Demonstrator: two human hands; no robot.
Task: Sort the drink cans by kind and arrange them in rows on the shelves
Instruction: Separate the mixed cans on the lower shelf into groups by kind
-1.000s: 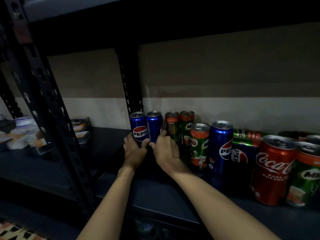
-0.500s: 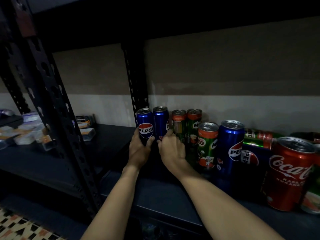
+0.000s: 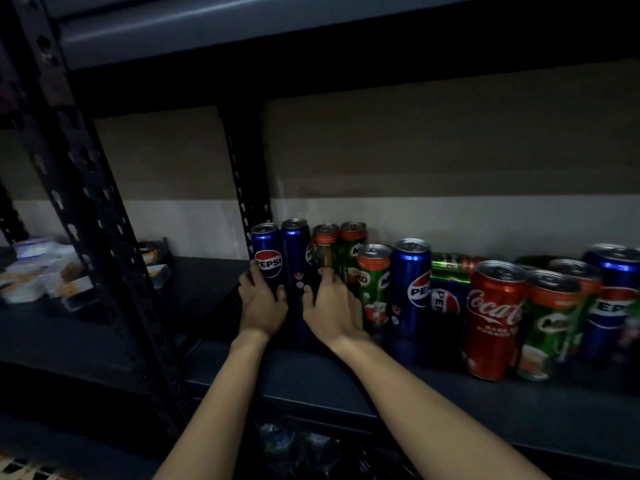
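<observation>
Two blue Pepsi cans stand side by side at the back left of the dark shelf (image 3: 346,382). My left hand (image 3: 262,304) grips the left Pepsi can (image 3: 266,252) near its base. My right hand (image 3: 332,308) curls round the lower part of the second Pepsi can (image 3: 295,249), hiding its base. Right of them stand green Milo cans (image 3: 374,282), a third upright Pepsi can (image 3: 411,282), a red Coca-Cola can (image 3: 495,317) and more mixed cans at the far right. A Pepsi can (image 3: 446,303) and a Milo can lie on their sides behind.
A black perforated upright post (image 3: 247,188) stands just behind the left Pepsi can, and a thicker one (image 3: 86,188) is nearer on the left. The neighbouring shelf at the left holds small boxes (image 3: 38,271). An upper shelf (image 3: 311,26) overhangs.
The view has shifted, so more cans show at the right. Both hands stay on the two Pepsi cans, which remain at the back left by the post.
</observation>
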